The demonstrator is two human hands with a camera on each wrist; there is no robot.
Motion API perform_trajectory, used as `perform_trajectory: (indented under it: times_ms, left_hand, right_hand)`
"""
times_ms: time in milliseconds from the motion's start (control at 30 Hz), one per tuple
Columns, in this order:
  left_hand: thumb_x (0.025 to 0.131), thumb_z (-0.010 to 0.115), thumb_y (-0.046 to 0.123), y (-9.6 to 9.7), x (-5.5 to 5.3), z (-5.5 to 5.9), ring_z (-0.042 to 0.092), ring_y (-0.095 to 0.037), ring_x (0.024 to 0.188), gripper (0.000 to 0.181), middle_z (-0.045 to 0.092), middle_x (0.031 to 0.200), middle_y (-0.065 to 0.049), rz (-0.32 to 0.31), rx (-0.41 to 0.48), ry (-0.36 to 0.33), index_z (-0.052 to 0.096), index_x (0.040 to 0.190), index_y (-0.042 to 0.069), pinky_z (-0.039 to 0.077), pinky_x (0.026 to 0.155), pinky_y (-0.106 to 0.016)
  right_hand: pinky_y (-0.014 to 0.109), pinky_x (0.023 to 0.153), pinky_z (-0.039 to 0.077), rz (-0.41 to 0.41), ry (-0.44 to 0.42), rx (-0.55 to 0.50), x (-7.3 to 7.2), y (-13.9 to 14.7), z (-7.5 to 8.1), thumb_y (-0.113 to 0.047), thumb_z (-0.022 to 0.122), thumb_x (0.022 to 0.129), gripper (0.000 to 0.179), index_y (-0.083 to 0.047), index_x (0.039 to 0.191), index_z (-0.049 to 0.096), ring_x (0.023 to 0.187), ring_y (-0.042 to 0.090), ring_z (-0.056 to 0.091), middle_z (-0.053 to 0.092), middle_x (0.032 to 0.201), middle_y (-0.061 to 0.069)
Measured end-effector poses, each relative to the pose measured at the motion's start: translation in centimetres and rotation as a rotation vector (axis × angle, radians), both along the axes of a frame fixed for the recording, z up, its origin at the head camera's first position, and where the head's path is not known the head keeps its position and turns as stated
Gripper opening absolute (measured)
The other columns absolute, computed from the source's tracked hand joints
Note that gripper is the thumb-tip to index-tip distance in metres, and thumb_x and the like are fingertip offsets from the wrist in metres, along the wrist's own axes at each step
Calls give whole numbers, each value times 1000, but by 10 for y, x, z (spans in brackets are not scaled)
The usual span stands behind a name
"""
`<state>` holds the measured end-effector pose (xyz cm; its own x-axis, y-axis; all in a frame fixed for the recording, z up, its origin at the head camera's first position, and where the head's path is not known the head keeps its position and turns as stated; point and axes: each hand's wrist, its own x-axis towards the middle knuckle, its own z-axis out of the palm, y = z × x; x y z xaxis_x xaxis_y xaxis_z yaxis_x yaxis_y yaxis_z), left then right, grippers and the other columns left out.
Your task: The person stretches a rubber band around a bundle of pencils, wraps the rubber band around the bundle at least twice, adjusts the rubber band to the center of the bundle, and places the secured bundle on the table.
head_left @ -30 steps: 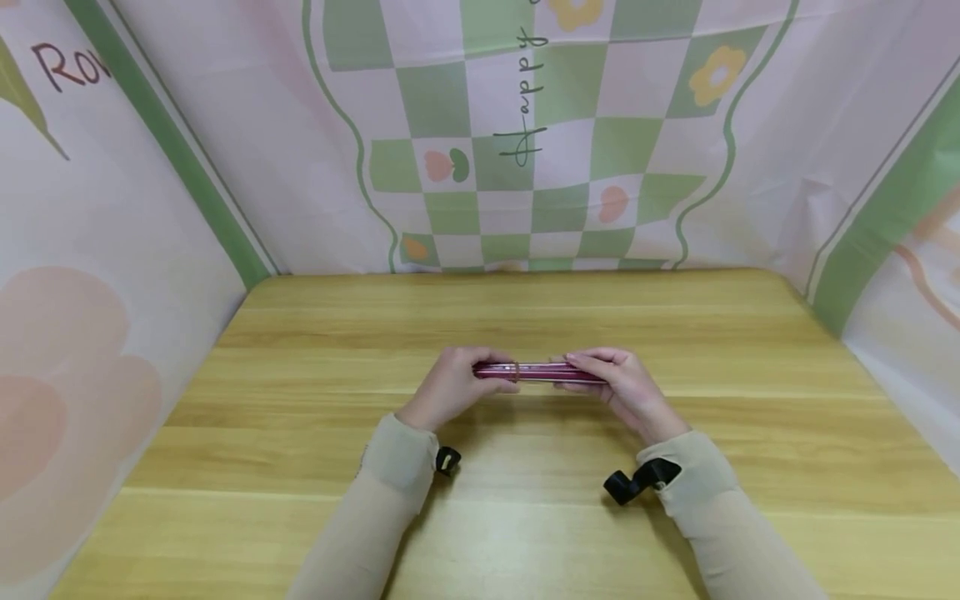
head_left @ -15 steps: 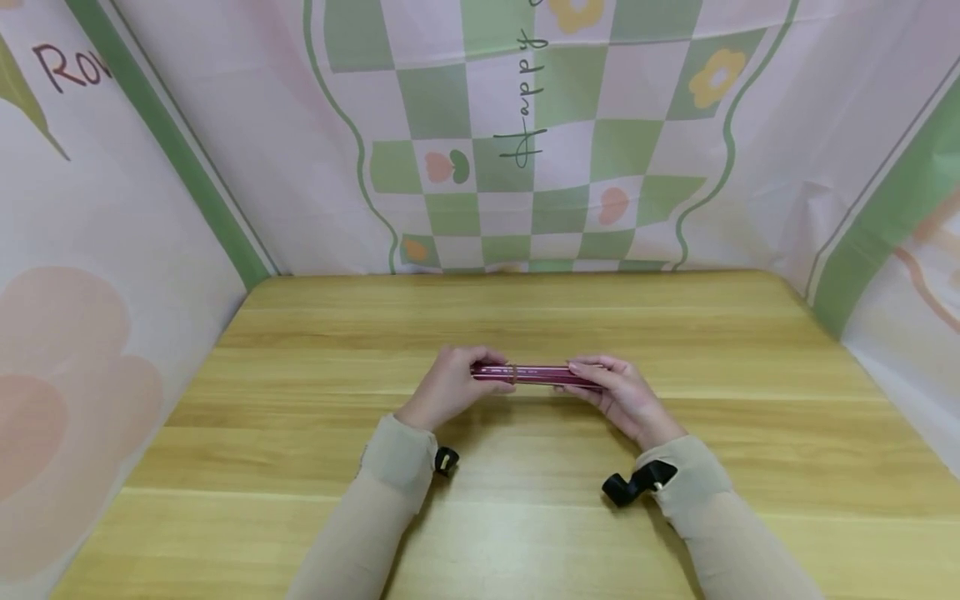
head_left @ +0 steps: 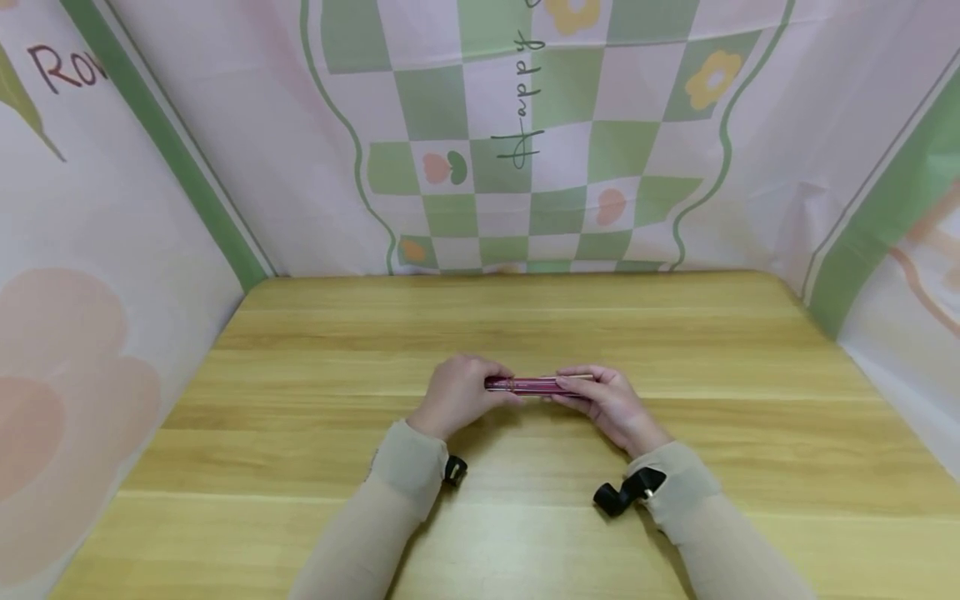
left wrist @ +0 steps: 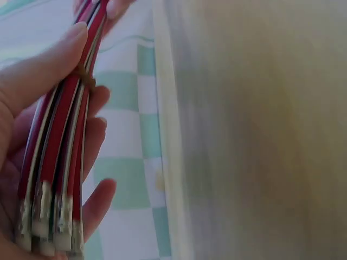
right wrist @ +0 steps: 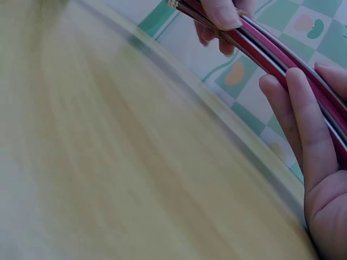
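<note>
A bundle of dark red pencils [head_left: 534, 386] is held level between both hands above the table. White erasers in metal ferrules show at its left end in the left wrist view. A brown rubber band [left wrist: 83, 77] circles the bundle near the left thumb. My left hand [head_left: 461, 392] grips the eraser end, thumb on the near side and fingers behind. With thumb and fingers, my right hand [head_left: 611, 406] holds the other end; the pencil tips are hidden there. In the right wrist view, two right fingers [right wrist: 309, 116] lie along the pencils.
The wood-grain table [head_left: 480, 533] spreads beneath the hands. A patterned cloth [head_left: 510, 208] with green and white checks hangs behind its far edge, and more cloth flanks both sides. Black straps with camera mounts [head_left: 628, 492] sit at the sleeve cuffs.
Both hands and the pencils have come slightly nearer the body. The hands are a little closer together; the left has shifted right and the right has shifted left.
</note>
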<state>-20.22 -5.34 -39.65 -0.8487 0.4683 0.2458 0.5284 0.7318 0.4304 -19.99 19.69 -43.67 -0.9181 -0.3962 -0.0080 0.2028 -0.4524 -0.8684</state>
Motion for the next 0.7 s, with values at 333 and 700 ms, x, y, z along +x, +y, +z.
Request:
perform_trajectory:
  times_ms: [333, 700]
  left_hand:
    - [79, 80, 45, -1, -1, 3, 70, -12, 87, 45, 77, 105, 3, -22, 16, -59, 75, 114, 17, 54, 76, -29]
    - [84, 78, 35, -6, 0, 9, 62, -8, 78, 27, 76, 98, 4, -24, 20, -156, 78, 105, 18, 50, 74, -26]
  right_hand:
    - [28, 83, 59, -32, -1, 10, 1, 0, -2, 8, 53, 97, 29, -8, 98, 76, 89, 19, 75, 76, 98, 8]
    - [29, 82, 59, -13, 27, -5, 2, -1, -3, 10, 56, 94, 27, -8, 99, 76, 90, 19, 75, 77, 100, 9]
